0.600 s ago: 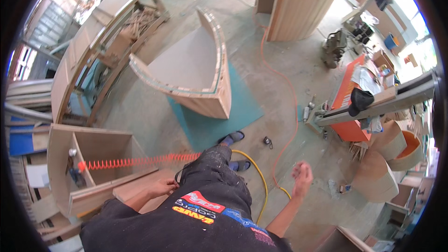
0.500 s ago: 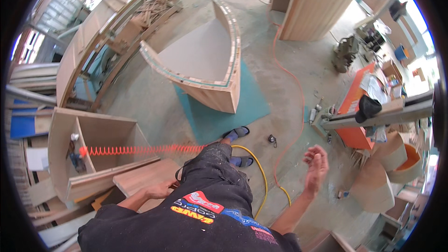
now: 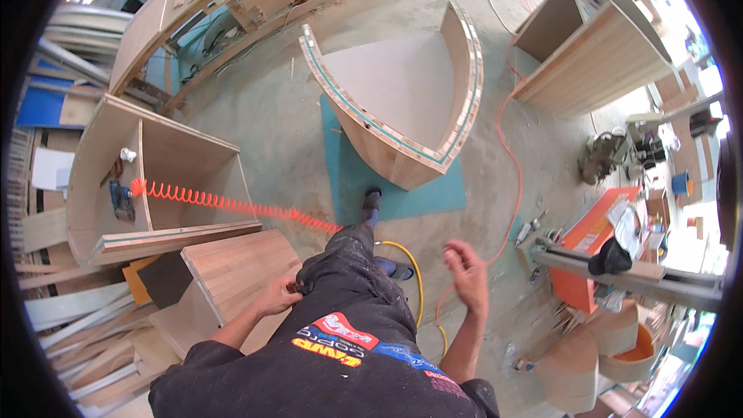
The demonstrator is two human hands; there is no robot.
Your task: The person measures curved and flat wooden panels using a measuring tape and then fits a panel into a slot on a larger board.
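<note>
Grey floor, wooden workbench, bright light upper right

Shirt: dark, only clear lettering in view, all on its front. Red patch, white lettering; pale lettering beside it, bold yellow lettering below. Blue patch, pale script, farther right; then small pink lettering, blurred. Orange panel, right: pale marks, too small to read.

Black short-sleeved shirt, multicoloured prints; dusty dark legwear; dark sandals.
</note>
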